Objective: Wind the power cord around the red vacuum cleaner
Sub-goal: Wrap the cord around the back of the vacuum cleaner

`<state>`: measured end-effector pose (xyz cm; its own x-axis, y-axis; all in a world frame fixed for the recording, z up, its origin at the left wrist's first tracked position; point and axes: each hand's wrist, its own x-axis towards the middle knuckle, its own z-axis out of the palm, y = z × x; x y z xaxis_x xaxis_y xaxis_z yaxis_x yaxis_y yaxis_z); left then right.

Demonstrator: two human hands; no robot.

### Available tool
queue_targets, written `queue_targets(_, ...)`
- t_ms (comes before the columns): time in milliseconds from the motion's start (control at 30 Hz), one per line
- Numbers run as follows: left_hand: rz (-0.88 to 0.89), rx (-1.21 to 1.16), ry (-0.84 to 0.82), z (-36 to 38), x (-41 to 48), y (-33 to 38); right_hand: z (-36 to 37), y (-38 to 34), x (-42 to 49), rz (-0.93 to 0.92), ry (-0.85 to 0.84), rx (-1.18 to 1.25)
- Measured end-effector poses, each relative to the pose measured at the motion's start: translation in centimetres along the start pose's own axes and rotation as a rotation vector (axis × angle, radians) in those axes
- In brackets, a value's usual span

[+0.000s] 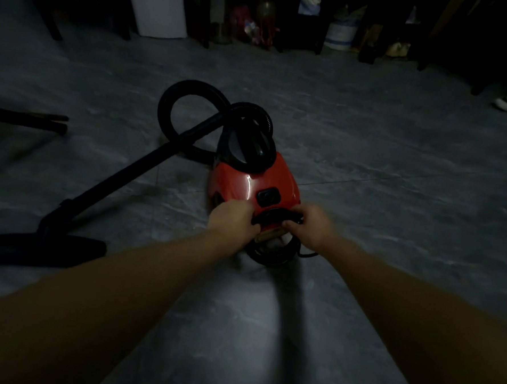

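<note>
The left hand (233,220) and right hand (311,228) pinch the cord (276,215), probably light and floppy, at six o'clock on the vacuum (254,183).

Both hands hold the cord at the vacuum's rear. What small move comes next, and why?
Probably the right hand should lead the cord down around the rear of the vacuum for another turn, since a loose bit lies on the floor.

No text, label, brand or number can be read anywhere in this dim view.
</note>
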<state>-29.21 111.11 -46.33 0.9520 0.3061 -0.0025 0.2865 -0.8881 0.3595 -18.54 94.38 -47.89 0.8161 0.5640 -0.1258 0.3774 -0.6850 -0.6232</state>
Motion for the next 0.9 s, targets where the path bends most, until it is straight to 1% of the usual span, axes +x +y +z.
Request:
queue_targets(267,-0.103,-0.119,0.06,1.8,-0.6,0.4,1.9,1.2,0.2,0.044,0.059,0.003)
queue_targets(433,-0.176,-0.236,0.076,2.4,-1.7,-1.8,2.9,0.1,-0.1,0.06,0.02,0.058)
queue_targets(567,-0.191,-0.321,0.157,2.6,-3.3,-4.5,4.8,-0.8,-1.1,0.043,-0.008,0.122)
queue_targets(700,-0.203,-0.306,0.168,3.4,-4.9,-5.6,5.7,-0.7,-1.9,0.02,0.013,0.191)
queue_targets(833,-0.21,-0.303,0.143,3.6,-5.2,-4.9,6.4,0.0,-2.2,0.078,0.074,0.319)
queue_targets(900,-0.209,-0.305,0.148,3.8,-5.0,-4.5,6.9,0.4,-2.5,0.128,0.126,0.337)
